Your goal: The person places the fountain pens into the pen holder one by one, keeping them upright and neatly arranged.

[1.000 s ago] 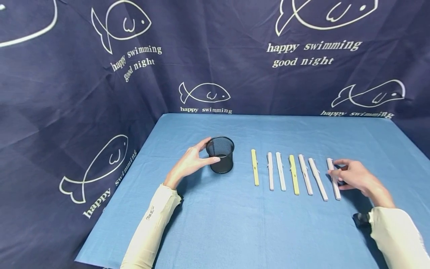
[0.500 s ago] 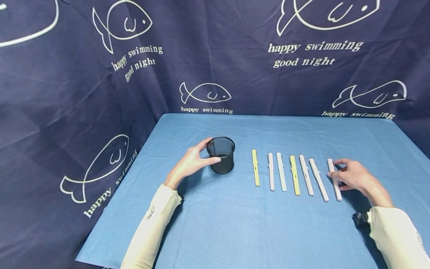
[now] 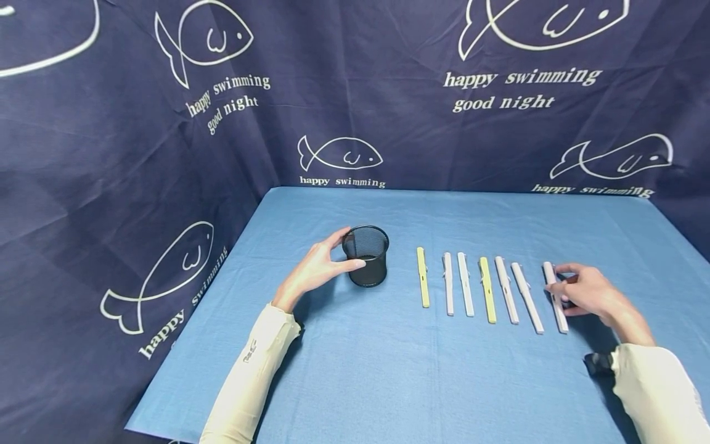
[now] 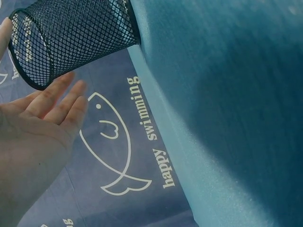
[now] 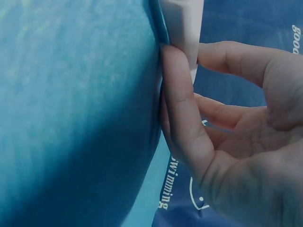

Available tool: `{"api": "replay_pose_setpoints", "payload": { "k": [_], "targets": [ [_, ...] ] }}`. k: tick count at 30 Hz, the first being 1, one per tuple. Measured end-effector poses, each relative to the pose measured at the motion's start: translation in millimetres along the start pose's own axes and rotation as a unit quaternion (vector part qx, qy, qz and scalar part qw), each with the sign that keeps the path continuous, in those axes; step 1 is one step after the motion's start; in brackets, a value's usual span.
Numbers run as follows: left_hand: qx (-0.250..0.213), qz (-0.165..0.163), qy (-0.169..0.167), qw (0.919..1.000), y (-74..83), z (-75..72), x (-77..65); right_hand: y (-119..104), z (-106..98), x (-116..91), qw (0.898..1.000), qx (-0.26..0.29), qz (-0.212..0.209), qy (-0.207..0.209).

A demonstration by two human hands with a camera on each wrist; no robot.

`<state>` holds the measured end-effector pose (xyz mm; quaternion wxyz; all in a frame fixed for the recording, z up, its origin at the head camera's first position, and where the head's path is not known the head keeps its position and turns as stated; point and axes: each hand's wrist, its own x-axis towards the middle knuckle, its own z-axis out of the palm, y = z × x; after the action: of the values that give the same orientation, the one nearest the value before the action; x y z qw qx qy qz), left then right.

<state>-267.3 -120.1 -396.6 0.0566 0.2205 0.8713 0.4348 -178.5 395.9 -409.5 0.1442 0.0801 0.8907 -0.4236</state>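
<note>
My left hand [image 3: 318, 265] holds a black mesh pen holder [image 3: 373, 271] by its rim, thumb on the near side and fingers at the far left side. In the left wrist view the mesh pen holder [image 4: 80, 38] spans the gap between thumb and fingers. On the right, my right hand [image 3: 590, 293] pinches the rightmost pale pink pen [image 3: 559, 314] between thumb and fingers. That pen [image 5: 184, 23] lies on the cloth in the right wrist view, its far end cut off by the frame.
Left of the held pen lie several more pens in a row: a pale pink pen [image 3: 528, 299], a yellow pen [image 3: 487, 290], a white pen [image 3: 466, 287] and another yellow pen [image 3: 423, 277] among them. Dark blue fish-print curtains [image 3: 410, 123] border the blue tablecloth [image 3: 377, 370].
The rightmost pen and my right hand have shifted slightly to the right, widening the gap to its neighbour. My left hand and the pen holder stay where they were.
</note>
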Motion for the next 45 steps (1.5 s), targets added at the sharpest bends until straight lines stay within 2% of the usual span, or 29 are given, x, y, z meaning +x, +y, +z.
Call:
{"api": "replay_pose_setpoints", "payload": {
  "k": [10, 16, 22, 27, 32, 35, 45],
  "targets": [
    [0.003, 0.0, 0.0, 1.0, 0.7, -0.2, -0.5, 1.6, -1.0, -5.3, 0.999, 0.035, -0.002, 0.004],
    [0.002, 0.0, 0.001, 1.0, 0.3, 0.1, -0.3, 2.7, 0.5, -8.2, 0.997, 0.071, -0.024, 0.006],
    [0.003, -0.002, 0.003, 1.0, 1.1, -0.1, -0.9, 2.3, 5.0, -7.0, 0.991, 0.121, -0.057, 0.03],
    [0.002, -0.001, 0.002, 1.0, 1.6, -0.3, -0.8, 2.6, 8.7, -6.3, 0.978, 0.184, -0.088, 0.047],
    [-0.001, 0.002, 0.001, 1.0, 1.4, -0.2, -1.0, 2.5, 11.1, -8.2, 0.954, 0.273, -0.113, 0.041],
    [0.0, 0.005, 0.002, 1.0, 0.9, -0.2, -0.9, 0.8, 12.3, -9.5, 0.945, 0.303, -0.121, 0.036],
    [0.0, 0.005, 0.001, 1.0, 1.6, -1.0, -0.9, -9.3, 16.9, -12.9, 0.923, 0.33, -0.19, 0.051]
  ]
}}
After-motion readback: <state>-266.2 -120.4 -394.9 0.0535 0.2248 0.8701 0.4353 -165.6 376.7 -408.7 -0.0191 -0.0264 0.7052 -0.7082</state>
